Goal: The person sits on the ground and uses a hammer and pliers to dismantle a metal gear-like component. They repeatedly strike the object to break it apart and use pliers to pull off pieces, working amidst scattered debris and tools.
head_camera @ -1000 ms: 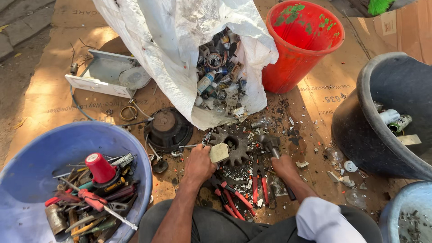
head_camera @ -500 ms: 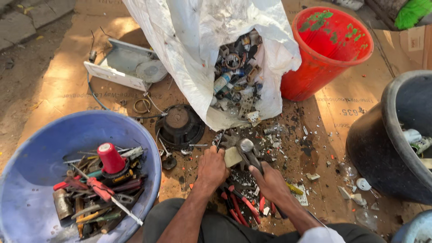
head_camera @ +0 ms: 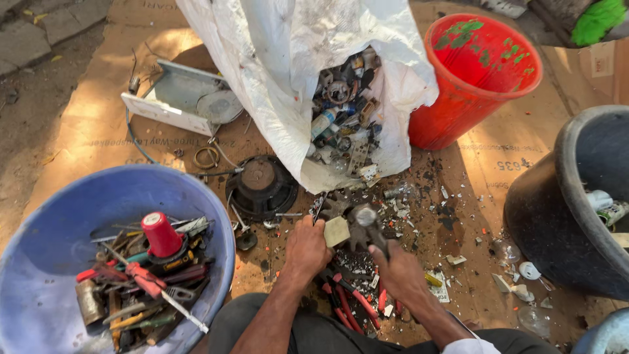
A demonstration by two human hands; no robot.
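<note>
Left hand [head_camera: 306, 249] pinches a block [head_camera: 337, 231], right hand [head_camera: 398, 272] grips a hammer [head_camera: 367, 223] (near fingers): a glancing blow could bruise them.

Flattened brown cardboard [head_camera: 98, 141] covers bare dirt ground [head_camera: 26, 85] outdoors, dappled with patchy sunlight and shade.
</note>
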